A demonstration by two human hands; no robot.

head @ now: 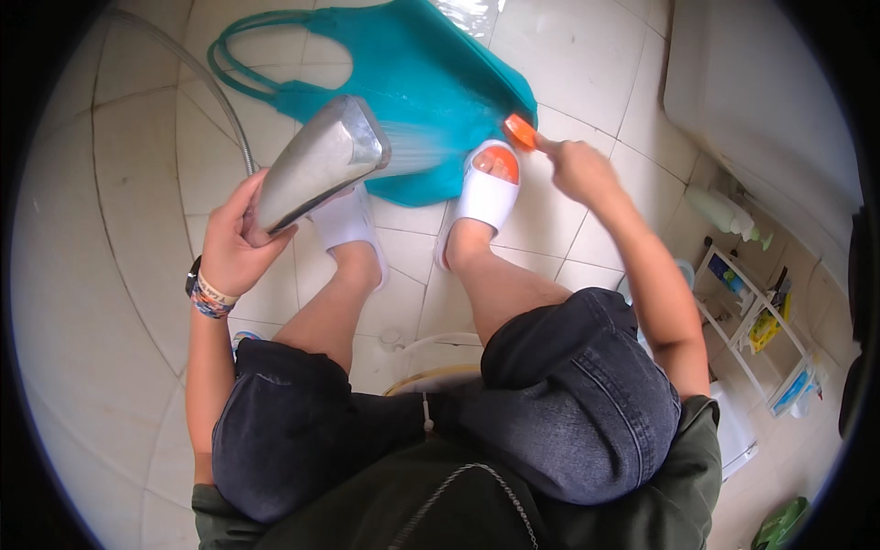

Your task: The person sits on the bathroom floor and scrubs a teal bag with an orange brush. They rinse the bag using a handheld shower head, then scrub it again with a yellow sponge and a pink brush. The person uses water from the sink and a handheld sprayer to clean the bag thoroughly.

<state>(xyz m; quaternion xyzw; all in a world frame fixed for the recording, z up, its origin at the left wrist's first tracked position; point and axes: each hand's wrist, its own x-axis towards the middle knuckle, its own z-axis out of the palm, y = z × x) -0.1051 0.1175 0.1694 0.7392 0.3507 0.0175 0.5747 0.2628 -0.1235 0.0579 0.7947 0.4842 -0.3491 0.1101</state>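
Note:
A teal tote bag (419,82) with two loop handles lies flat on the tiled floor, looking wet. My left hand (240,237) is closed around the handle of a chrome shower head (320,165), whose spray runs rightward onto the bag. In my right hand (581,168) is an orange brush (520,132), held at the bag's right edge; its bristles are mostly hidden. The toe of a white slide sandal (487,199) on my foot is right beside the brush and overlaps the bag's lower edge.
A metal shower hose (199,69) curves at the upper left. A large white tub or basin (763,89) borders the right. Below it stand a green-capped bottle (715,208) and a white rack (732,337) with packets. Behind my legs sits a bucket with a handle (440,371).

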